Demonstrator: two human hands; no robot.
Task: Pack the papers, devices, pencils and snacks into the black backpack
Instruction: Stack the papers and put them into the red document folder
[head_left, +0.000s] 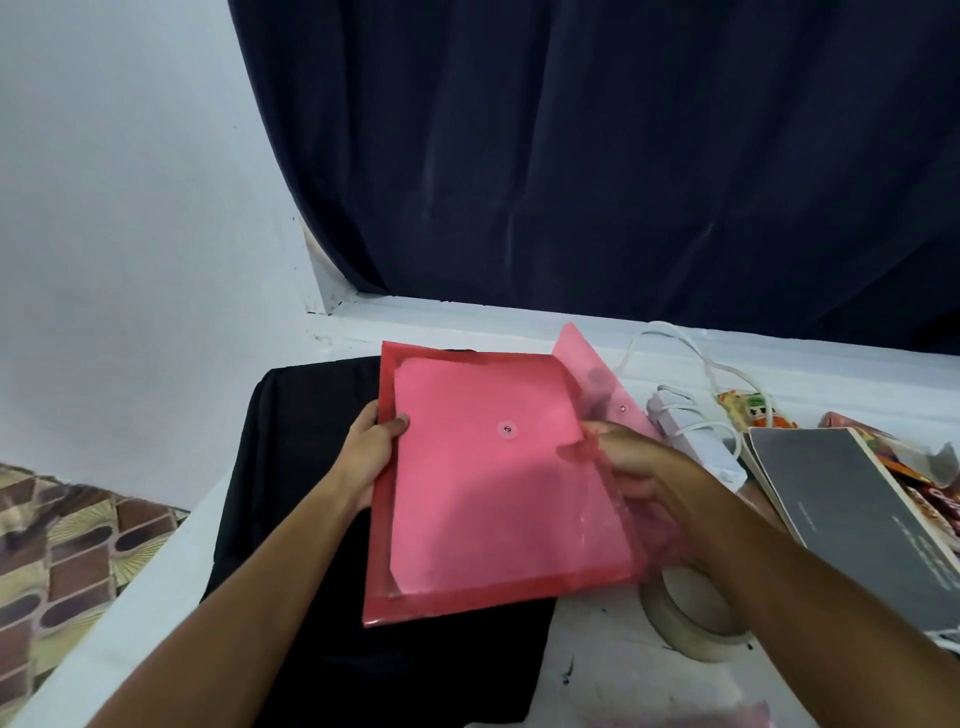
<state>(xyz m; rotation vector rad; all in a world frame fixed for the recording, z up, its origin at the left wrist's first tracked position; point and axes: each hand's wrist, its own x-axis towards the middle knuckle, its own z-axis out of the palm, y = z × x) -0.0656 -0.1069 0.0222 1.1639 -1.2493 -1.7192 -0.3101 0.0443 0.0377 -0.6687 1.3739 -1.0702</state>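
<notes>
Both my hands hold the red plastic folder (498, 483) above the black backpack (291, 467), which lies flat on the white tabletop (623, 686). My left hand (371, 457) grips the folder's left edge, thumb on top. My right hand (631, 467) pinches the right edge beside the open flap. Further right lie a tape roll (691, 618), a white power strip (696, 436), a grey book (852, 519) and snack packets (753, 410).
</notes>
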